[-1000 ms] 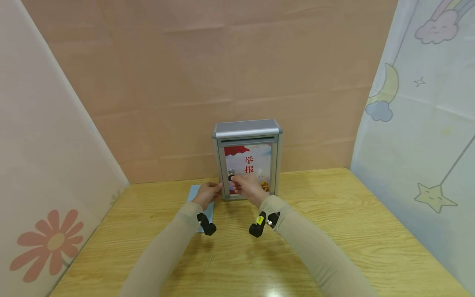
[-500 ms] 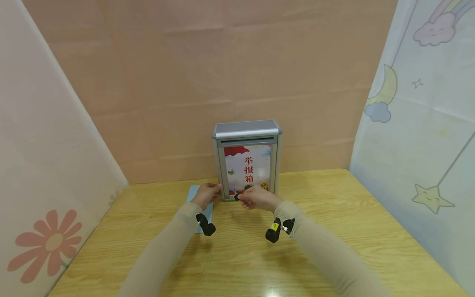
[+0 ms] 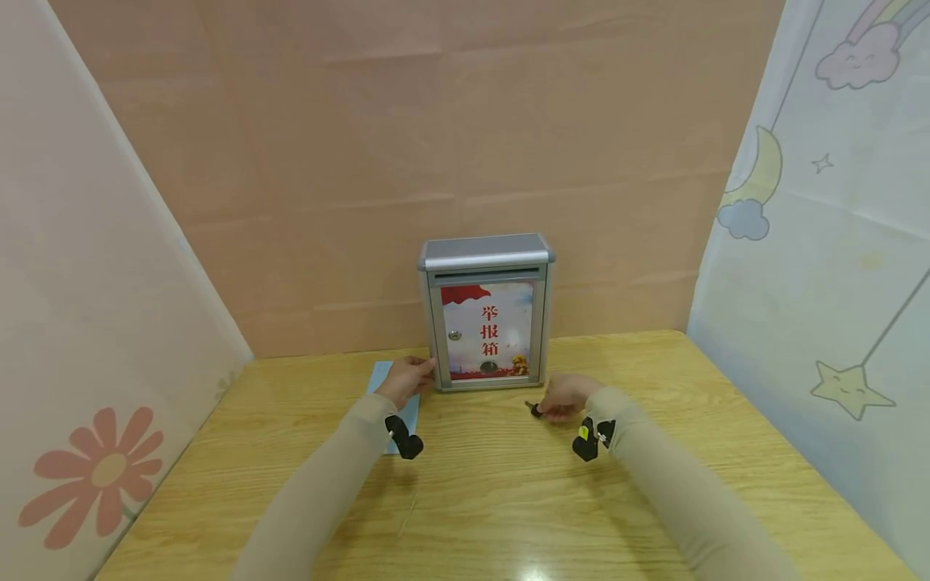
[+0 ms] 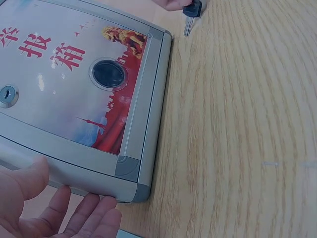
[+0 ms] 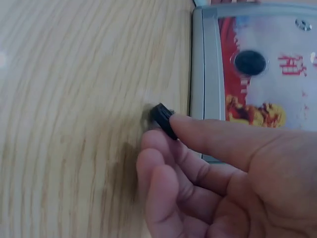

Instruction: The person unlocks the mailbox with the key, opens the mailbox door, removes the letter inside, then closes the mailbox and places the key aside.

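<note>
A grey metal letter box [image 3: 485,254] stands upright at the back of the table, its front panel bearing red characters. On the panel is a small round lock [image 3: 454,335] with no key in it. My left hand [image 3: 404,382] rests against the box's lower left side, thumb and fingertips touching its edge in the left wrist view. Right of the box's foot, my right hand [image 3: 571,396] pinches a key [image 4: 193,10] by its black head [image 5: 163,119], close over the tabletop. The metal blade [image 4: 188,26] sticks out from the fingers.
A light blue sheet or envelope [image 3: 412,415] lies on the wooden table [image 3: 494,492], partly under my left hand and wrist. Behind the box hangs a tan cloth wall [image 3: 327,161]. Printed side walls [image 3: 821,266] border the table.
My right hand has drawn the key away from the lock, moving down and to the right of the box. My left hand has stayed at the box's side.
</note>
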`<action>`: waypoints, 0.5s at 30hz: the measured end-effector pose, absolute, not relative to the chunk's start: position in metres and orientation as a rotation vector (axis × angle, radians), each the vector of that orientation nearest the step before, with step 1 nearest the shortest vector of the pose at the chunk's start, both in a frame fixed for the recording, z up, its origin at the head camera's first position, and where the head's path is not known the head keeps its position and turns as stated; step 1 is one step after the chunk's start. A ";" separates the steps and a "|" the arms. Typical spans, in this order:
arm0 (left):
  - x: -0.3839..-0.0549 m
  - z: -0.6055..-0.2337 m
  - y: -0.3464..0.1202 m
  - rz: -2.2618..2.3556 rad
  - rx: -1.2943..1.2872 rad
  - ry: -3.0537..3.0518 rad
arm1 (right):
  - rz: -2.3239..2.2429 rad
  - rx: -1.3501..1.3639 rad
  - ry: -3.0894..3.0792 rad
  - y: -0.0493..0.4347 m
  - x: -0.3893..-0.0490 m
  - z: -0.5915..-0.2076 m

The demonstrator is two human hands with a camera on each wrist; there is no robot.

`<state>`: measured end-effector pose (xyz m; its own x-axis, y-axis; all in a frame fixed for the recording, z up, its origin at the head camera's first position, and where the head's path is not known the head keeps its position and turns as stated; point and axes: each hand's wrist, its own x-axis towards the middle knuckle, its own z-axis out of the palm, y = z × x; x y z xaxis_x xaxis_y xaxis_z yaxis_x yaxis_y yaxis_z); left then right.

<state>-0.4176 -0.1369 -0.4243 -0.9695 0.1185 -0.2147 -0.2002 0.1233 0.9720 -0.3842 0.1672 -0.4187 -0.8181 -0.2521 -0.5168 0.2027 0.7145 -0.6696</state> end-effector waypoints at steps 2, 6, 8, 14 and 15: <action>-0.417 -0.424 -0.137 1.929 -0.072 2.161 | -1.001 -0.021 2.309 0.171 -0.384 -0.418; -0.417 -0.424 -0.138 1.935 -0.068 2.153 | -0.975 -0.016 2.307 0.173 -0.384 -0.417; -0.416 -0.424 -0.138 1.937 -0.071 2.149 | -0.950 -0.016 2.317 0.171 -0.383 -0.416; -0.415 -0.421 -0.137 1.933 -0.081 2.156 | -0.897 0.024 2.344 0.167 -0.380 -0.412; -0.415 -0.421 -0.137 1.932 -0.081 2.158 | -0.888 0.028 2.346 0.167 -0.379 -0.412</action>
